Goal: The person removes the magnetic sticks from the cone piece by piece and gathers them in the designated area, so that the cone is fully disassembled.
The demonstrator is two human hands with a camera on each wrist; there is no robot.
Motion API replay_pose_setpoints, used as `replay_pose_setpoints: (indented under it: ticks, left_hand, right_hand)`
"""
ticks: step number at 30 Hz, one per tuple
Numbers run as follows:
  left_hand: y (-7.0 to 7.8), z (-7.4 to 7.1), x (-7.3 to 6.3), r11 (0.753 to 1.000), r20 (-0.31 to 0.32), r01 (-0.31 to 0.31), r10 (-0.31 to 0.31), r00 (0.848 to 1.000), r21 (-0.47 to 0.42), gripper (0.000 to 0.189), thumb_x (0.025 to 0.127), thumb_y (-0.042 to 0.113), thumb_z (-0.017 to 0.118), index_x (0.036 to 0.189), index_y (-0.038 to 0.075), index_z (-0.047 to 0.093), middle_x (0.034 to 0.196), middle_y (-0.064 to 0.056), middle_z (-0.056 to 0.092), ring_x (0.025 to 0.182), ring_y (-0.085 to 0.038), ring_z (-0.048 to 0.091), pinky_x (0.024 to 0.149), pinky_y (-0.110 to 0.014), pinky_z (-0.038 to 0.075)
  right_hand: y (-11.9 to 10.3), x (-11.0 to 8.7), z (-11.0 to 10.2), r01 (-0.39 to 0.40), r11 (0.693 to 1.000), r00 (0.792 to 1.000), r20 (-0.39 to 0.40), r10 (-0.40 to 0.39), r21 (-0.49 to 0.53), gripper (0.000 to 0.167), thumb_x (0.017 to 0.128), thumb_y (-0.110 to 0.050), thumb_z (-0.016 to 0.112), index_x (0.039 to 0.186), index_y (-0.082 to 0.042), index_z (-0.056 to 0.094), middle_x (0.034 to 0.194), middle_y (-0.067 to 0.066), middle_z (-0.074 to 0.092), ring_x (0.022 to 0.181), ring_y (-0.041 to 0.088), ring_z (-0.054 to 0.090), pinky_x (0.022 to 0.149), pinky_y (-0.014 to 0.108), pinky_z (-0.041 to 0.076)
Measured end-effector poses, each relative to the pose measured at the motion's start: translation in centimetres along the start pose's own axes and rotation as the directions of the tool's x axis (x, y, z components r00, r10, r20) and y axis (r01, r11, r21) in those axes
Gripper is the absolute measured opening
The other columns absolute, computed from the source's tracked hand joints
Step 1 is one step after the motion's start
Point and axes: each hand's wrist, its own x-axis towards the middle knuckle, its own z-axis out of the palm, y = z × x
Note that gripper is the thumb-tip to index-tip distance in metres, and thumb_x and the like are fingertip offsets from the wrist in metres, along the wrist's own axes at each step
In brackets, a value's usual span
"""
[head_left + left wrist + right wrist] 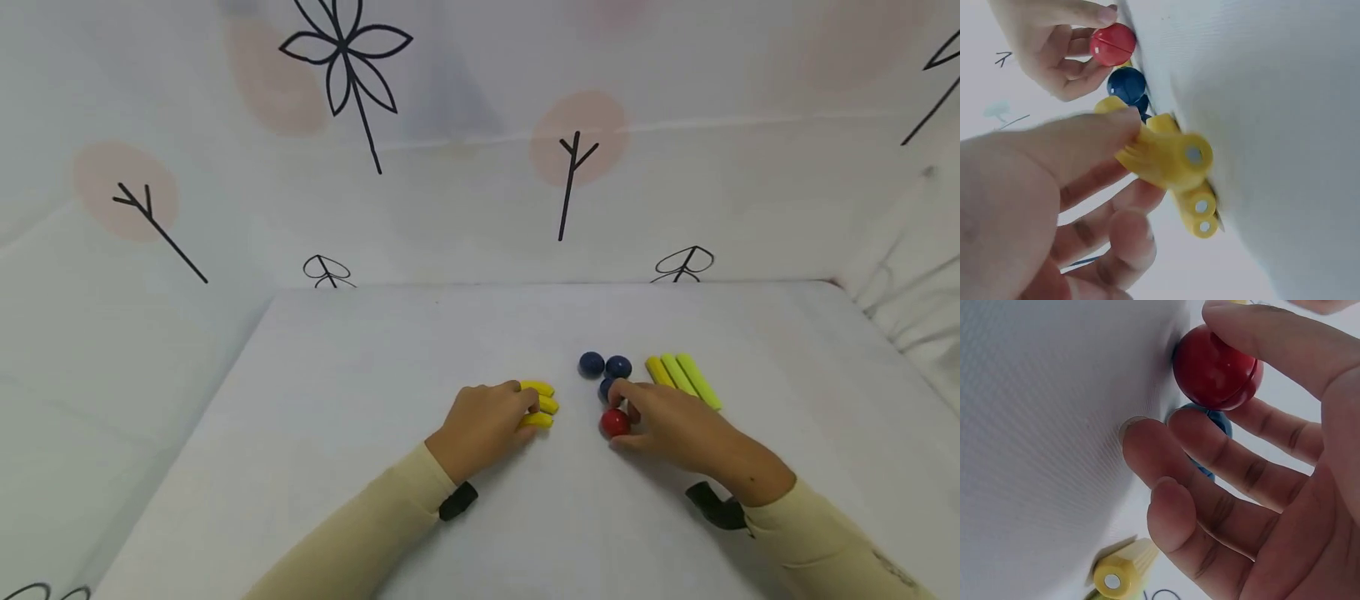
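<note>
My left hand (480,425) pinches a yellow curved piece (1157,156) with a grey disc at its end, between thumb and fingertips. Two more yellow pieces (537,387) lie side by side just beyond it. To the right, my right hand (678,429) holds a glossy red ball (615,422) between its thumb and a finger. A thin seam runs round the ball in the left wrist view. Three dark blue balls (592,364) sit close together behind the red one, the nearest partly hidden by my right fingers.
Three straight rods lie in a row beyond my right hand: a yellow rod (660,372) and two lime-green rods (697,381). Everything lies on a white-covered table (360,358). A white cloth with plant drawings (465,200) rises at its back edge.
</note>
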Motion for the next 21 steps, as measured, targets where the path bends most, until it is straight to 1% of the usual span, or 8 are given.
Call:
replay_pose_setpoints:
  ticks: [2, 6, 9, 13, 16, 18, 20, 21]
  left_hand:
    - [0.2, 0.3, 0.3, 1.000, -0.014, 0.004, -0.003, 1.000, 0.017, 0.022, 0.088, 0.037, 0.076, 0.104, 0.023, 0.073, 0.093, 0.006, 0.070, 0.064, -0.007, 0.061, 0.052, -0.019, 0.042]
    - [0.6, 0.8, 0.8, 1.000, -0.002, 0.014, -0.014, 1.000, 0.023, 0.023, 0.089, 0.040, 0.074, 0.106, 0.024, 0.074, 0.094, 0.006, 0.069, 0.068, -0.009, 0.065, 0.054, -0.020, 0.045]
    - [0.8, 0.9, 1.0, 0.999, -0.009, 0.016, -0.016, 1.000, 0.041, 0.022, 0.089, 0.037, 0.075, 0.106, 0.024, 0.074, 0.093, 0.006, 0.068, 0.067, -0.010, 0.065, 0.053, -0.021, 0.045]
    - [1.1, 0.8, 1.2, 0.998, -0.035, 0.009, -0.006, 0.999, 0.068, 0.020, 0.087, 0.032, 0.078, 0.106, 0.024, 0.075, 0.092, 0.005, 0.068, 0.067, -0.012, 0.067, 0.052, -0.022, 0.047]
    - [1.1, 0.8, 1.1, 0.998, -0.038, 0.014, -0.011, 0.999, 0.067, 0.021, 0.086, 0.031, 0.079, 0.106, 0.024, 0.075, 0.092, 0.005, 0.068, 0.067, -0.012, 0.067, 0.053, -0.022, 0.047]
    - [1.2, 0.7, 1.0, 0.998, -0.034, 0.022, -0.020, 0.999, 0.062, 0.021, 0.087, 0.031, 0.079, 0.106, 0.024, 0.075, 0.092, 0.005, 0.068, 0.067, -0.012, 0.067, 0.052, -0.021, 0.046]
    - [1.0, 0.6, 0.8, 0.998, -0.036, 0.034, -0.032, 0.999, 0.050, 0.021, 0.087, 0.032, 0.078, 0.107, 0.024, 0.074, 0.092, 0.005, 0.068, 0.065, -0.011, 0.065, 0.051, -0.021, 0.044]
    - [0.9, 0.5, 0.7, 0.998, -0.042, 0.045, -0.043, 0.998, 0.041, 0.021, 0.088, 0.034, 0.077, 0.107, 0.024, 0.074, 0.092, 0.005, 0.067, 0.064, -0.011, 0.064, 0.050, -0.021, 0.044]
  right_hand:
    - [0.0, 0.0, 0.0, 0.009, 1.000, 1.000, -0.002, -0.009, 0.000, 0.043, 0.075, -0.030, 0.088, 0.107, -0.016, 0.061, 0.085, -0.004, 0.063, 0.076, 0.011, 0.054, 0.069, 0.028, 0.049]
    - [0.0, -0.5, -0.3, 0.007, 1.000, 1.000, -0.009, -0.007, 0.001, 0.044, 0.076, -0.033, 0.087, 0.108, -0.017, 0.062, 0.086, -0.004, 0.062, 0.076, 0.011, 0.054, 0.067, 0.028, 0.047]
    - [0.0, -1.0, -0.8, -0.010, 1.000, 1.000, -0.016, 0.010, -0.003, 0.046, 0.077, -0.038, 0.086, 0.111, -0.017, 0.062, 0.089, -0.002, 0.061, 0.075, 0.012, 0.052, 0.064, 0.027, 0.045]
    - [0.2, -1.4, -1.4, -0.022, 1.000, 0.999, -0.026, 0.021, -0.007, 0.046, 0.079, -0.039, 0.084, 0.112, -0.017, 0.062, 0.091, -0.001, 0.060, 0.072, 0.012, 0.051, 0.059, 0.026, 0.042]
    - [0.4, -1.5, -1.8, -0.023, 1.000, 0.999, -0.037, 0.023, 0.002, 0.043, 0.080, -0.038, 0.083, 0.112, -0.017, 0.063, 0.090, -0.001, 0.060, 0.070, 0.012, 0.050, 0.057, 0.025, 0.042]
    - [0.4, -1.6, -1.9, -0.039, 0.999, 0.998, -0.043, 0.040, 0.021, 0.042, 0.081, -0.038, 0.082, 0.112, -0.017, 0.063, 0.090, 0.000, 0.060, 0.069, 0.012, 0.050, 0.055, 0.025, 0.042]
    - [0.5, -1.8, -2.0, -0.048, 0.999, 0.996, -0.075, 0.050, 0.025, 0.041, 0.083, -0.037, 0.080, 0.114, -0.016, 0.062, 0.092, 0.001, 0.061, 0.071, 0.013, 0.052, 0.057, 0.026, 0.044]
    - [0.5, -1.8, -2.0, -0.049, 0.999, 0.993, -0.105, 0.051, 0.022, 0.041, 0.085, -0.036, 0.079, 0.115, -0.015, 0.062, 0.094, 0.004, 0.062, 0.073, 0.015, 0.054, 0.058, 0.028, 0.047]
